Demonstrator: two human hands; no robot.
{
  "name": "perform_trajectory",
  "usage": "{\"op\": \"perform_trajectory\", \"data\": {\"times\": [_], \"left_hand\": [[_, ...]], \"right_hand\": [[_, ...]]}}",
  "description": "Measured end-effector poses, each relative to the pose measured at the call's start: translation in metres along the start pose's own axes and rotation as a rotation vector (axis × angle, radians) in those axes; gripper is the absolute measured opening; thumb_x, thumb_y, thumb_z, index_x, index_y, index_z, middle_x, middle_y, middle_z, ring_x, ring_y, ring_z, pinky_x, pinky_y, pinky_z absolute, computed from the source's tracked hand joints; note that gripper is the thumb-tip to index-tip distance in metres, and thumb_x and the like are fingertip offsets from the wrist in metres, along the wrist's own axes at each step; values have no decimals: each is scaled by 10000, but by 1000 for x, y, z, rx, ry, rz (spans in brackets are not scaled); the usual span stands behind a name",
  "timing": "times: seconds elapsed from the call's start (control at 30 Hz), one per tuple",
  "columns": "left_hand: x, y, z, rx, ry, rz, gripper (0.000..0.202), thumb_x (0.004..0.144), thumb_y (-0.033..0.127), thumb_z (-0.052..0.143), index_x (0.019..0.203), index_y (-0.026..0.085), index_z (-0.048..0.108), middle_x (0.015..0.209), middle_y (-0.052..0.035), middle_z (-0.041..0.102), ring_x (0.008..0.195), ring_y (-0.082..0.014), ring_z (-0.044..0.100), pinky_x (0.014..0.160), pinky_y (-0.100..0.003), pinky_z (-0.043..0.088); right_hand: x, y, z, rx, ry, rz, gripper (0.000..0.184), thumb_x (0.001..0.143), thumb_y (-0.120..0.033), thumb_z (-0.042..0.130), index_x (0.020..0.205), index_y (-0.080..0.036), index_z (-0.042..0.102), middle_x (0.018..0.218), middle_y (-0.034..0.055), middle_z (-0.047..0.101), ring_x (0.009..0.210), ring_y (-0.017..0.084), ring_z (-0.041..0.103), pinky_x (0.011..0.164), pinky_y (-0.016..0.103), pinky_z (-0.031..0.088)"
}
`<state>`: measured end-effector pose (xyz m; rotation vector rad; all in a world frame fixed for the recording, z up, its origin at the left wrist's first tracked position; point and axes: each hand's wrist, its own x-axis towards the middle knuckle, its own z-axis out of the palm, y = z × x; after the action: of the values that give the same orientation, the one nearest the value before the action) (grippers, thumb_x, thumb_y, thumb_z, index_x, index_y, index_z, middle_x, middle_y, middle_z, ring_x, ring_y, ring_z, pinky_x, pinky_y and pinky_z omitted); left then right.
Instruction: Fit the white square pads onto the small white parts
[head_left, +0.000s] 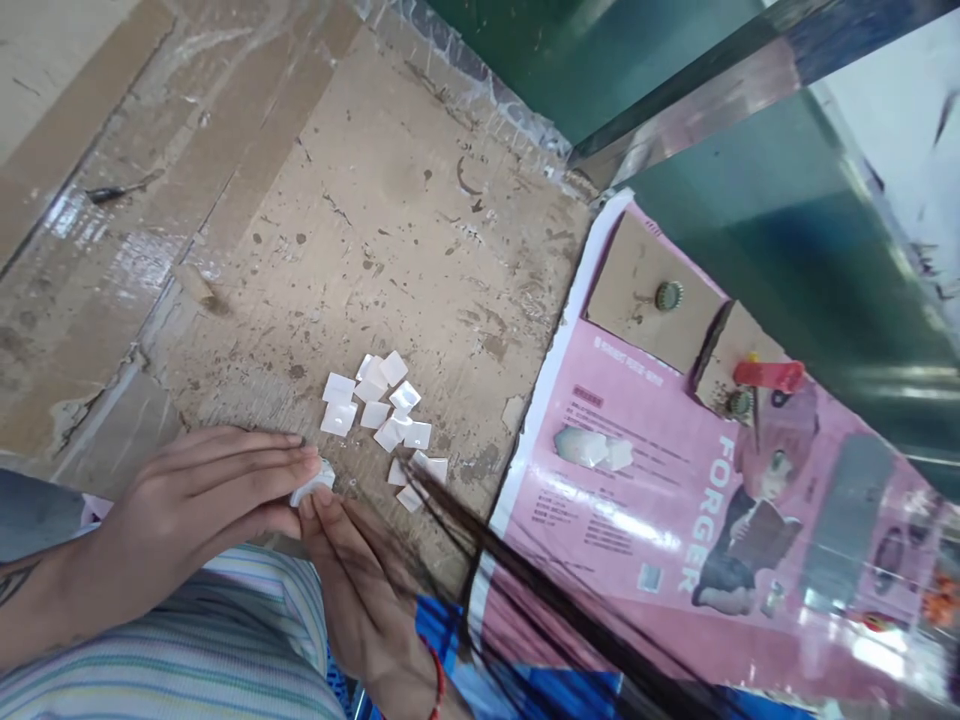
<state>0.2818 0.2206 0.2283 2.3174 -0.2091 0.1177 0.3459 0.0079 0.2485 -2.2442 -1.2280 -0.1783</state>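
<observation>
My left hand (202, 500) reaches in from the left, fingers pressed together and thumb underneath, pinching a small white square piece (315, 481) at its fingertips. My right hand (360, 585), with a red thread at the wrist, comes up from below and its fingertips meet the same piece. Just beyond lies a loose pile of several white square pieces (382, 410) on the stained cardboard sheet (390, 220). My striped sleeve covers the lower left.
A pink printed poster (675, 520) lies to the right, with two more white pieces (596, 450) on it. Cardboard scraps with bottle caps (667, 295) and a red object (769, 375) sit at its far edge. A green metal frame (750, 190) stands behind. Dark hair strands cross the lower view.
</observation>
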Motion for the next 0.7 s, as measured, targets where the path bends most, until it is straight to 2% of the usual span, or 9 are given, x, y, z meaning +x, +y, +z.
{"op": "perform_trajectory", "data": {"times": [0.07,0.13,0.27,0.4,0.5,0.6,0.7], "left_hand": [[4,1,-3,-18,-43,-11,355,1129,209,452,1456,265,579,1393,31,730,1345,-108,627,1184,-255,436],[8,1,-5,-27,-67,-19,327,1110,195,511,1419,257,596,1369,31,741,1321,-117,648,1159,-246,450],[6,-2,-3,-12,-26,17,387,1055,150,621,1417,284,600,1366,32,748,1326,-129,654,1173,-282,458],[-7,-4,-6,-64,-61,2,509,1048,96,587,1485,357,564,1504,49,660,1463,-166,559,1240,-366,455],[-12,1,-11,-42,-41,41,541,1111,113,412,1594,353,451,1556,67,612,1517,-109,484,1288,-291,397],[-11,5,-13,3,-30,71,633,1097,23,355,1651,330,338,1549,96,613,1539,-42,426,1310,-188,317],[-7,6,-13,52,-37,126,688,1076,-8,396,1677,298,263,1501,65,657,1506,-73,488,1298,-205,361]], "right_hand": [[-7,-1,6,7,20,3,384,1042,-58,429,1124,-98,802,1103,88,841,1218,146,723,1167,208,512],[-17,-3,15,21,60,22,343,1023,-75,497,1170,-140,800,1163,76,830,1206,161,734,1119,216,566],[-37,-7,33,37,56,88,346,1009,-136,574,1242,-280,786,1264,17,803,1175,193,758,1019,276,662],[-49,-10,41,55,36,107,339,1004,-152,594,1284,-240,764,1308,49,784,1201,215,750,1030,309,662],[-54,-11,46,81,15,102,311,982,-146,623,1223,-242,794,1330,52,773,1220,228,745,1032,279,657],[-60,-10,50,103,-18,92,341,982,-150,576,1199,-280,806,1329,23,775,1224,234,742,1014,293,671],[-64,-10,54,114,-70,101,349,970,-171,586,1205,-306,804,1294,14,790,1183,247,759,992,326,687]]}}
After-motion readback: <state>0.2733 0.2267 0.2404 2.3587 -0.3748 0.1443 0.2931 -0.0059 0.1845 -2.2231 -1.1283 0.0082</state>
